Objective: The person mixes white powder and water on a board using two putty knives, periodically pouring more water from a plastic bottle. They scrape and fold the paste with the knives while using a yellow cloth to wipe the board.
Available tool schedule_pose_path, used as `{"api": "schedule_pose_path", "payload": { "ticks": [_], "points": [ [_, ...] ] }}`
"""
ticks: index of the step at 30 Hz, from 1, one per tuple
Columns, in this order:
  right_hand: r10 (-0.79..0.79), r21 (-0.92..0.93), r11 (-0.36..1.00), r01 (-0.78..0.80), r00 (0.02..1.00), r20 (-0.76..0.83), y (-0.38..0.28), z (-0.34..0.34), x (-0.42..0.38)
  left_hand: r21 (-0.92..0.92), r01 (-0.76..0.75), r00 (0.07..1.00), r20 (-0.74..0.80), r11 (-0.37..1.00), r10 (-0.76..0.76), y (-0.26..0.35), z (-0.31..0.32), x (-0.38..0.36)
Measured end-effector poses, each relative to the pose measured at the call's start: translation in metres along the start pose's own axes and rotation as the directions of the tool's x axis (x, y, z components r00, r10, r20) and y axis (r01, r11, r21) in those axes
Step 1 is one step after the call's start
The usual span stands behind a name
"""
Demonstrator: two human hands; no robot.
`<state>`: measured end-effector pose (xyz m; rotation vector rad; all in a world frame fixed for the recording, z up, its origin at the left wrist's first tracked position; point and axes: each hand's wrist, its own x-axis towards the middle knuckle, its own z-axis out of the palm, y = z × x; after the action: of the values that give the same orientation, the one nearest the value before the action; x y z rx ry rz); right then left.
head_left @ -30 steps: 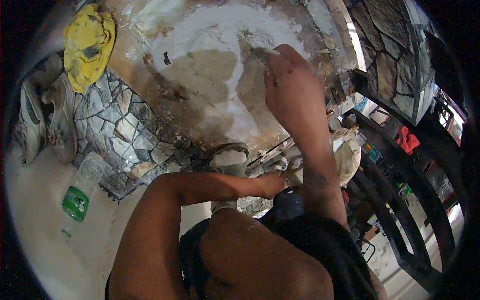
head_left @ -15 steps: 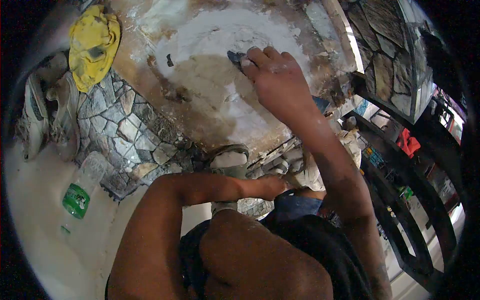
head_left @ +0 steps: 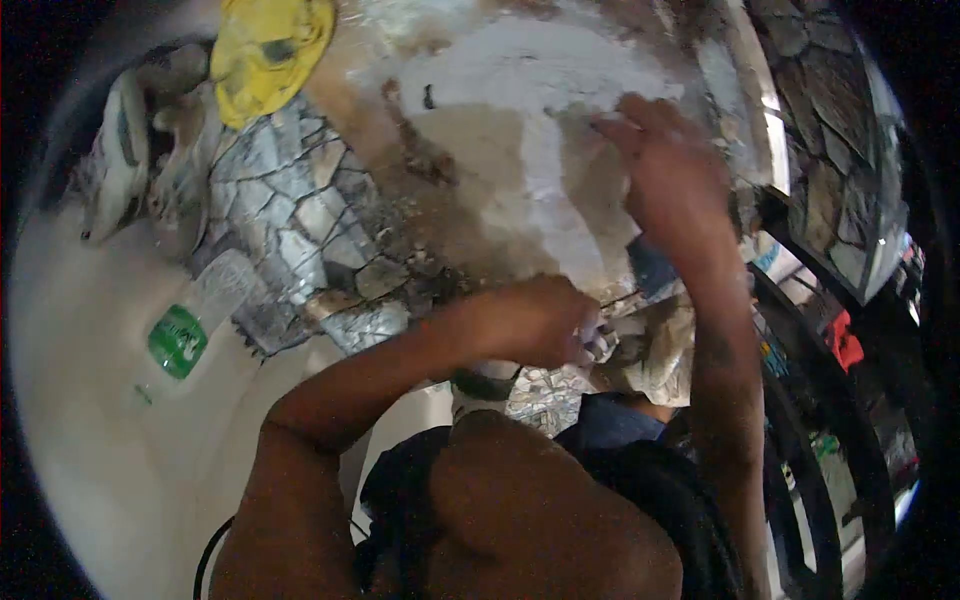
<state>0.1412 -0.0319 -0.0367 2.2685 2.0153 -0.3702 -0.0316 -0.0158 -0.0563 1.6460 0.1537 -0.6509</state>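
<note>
- One bare left hand (head_left: 545,322) is seen curled by the stained surface (head_left: 470,185), its hold unclear;
- the right hand (head_left: 678,165), well apart, is blurred at white powder (head_left: 530,60) spread there, any grip impossible to tell;
- a yellow cloth (head_left: 265,70) is glimpsed beyond.

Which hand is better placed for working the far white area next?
Probably the right hand: it is near the far white area, while the left hand sits farther back, toward the knee.

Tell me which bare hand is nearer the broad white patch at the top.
The right hand, blurred, by the edge of the white patch. The left hand is lower in view, closer to the knee.
</note>
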Motion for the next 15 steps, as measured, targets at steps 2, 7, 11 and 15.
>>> {"api": "schedule_pose_path", "payload": {
  "ticks": [2,7,11,15],
  "points": [
    [0.026,0.072,0.997,-0.022,0.998,-0.053,0.003,0.006,0.001,0.047,0.092,0.993,-0.083,0.995,-0.088,-0.006,-0.024,-0.017],
    [-0.096,0.109,0.990,0.087,0.993,0.074,-0.002,0.035,0.005,0.422,0.344,0.883,0.159,0.839,-0.442,-0.049,-0.034,-0.034],
    [-0.135,0.115,0.982,0.148,0.985,-0.111,0.003,0.022,-0.006,0.481,0.213,0.977,-0.092,0.850,-0.192,-0.136,0.008,-0.092],
    [-0.079,0.224,0.968,0.112,0.985,-0.153,0.003,0.036,-0.012,-0.191,0.626,0.624,-0.459,0.756,-0.633,-0.154,0.026,-0.166]
  ]
}}
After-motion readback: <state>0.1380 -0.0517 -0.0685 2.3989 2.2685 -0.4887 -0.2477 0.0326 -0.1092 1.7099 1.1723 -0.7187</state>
